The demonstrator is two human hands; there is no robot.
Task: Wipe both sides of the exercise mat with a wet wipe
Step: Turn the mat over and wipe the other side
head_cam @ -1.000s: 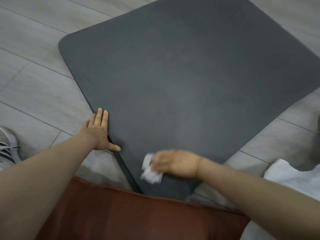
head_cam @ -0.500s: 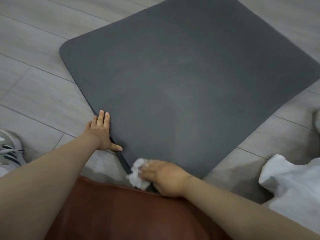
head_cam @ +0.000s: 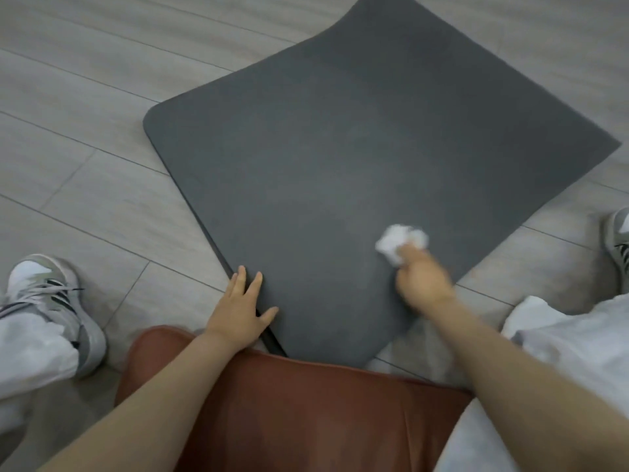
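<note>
A dark grey exercise mat (head_cam: 333, 158) lies flat on the floor, its near corner reaching the edge of the seat I sit on. My left hand (head_cam: 240, 310) rests flat on the mat's near left edge, fingers straight and thumb spread onto the mat. My right hand (head_cam: 420, 275), blurred by motion, grips a crumpled white wet wipe (head_cam: 398, 241) and presses it on the mat near its right edge.
Light grey wood-look floor (head_cam: 85, 114) surrounds the mat. A brown leather seat (head_cam: 306, 410) is under me. My left sneaker (head_cam: 51, 301) and white trouser leg are at the left, my right sneaker (head_cam: 617, 243) and trouser leg at the right.
My right hand has swept the wipe from the mat's near corner rightward and away from me. The view shifted, so the mat now sits further right. My left hand stays on the edge.
</note>
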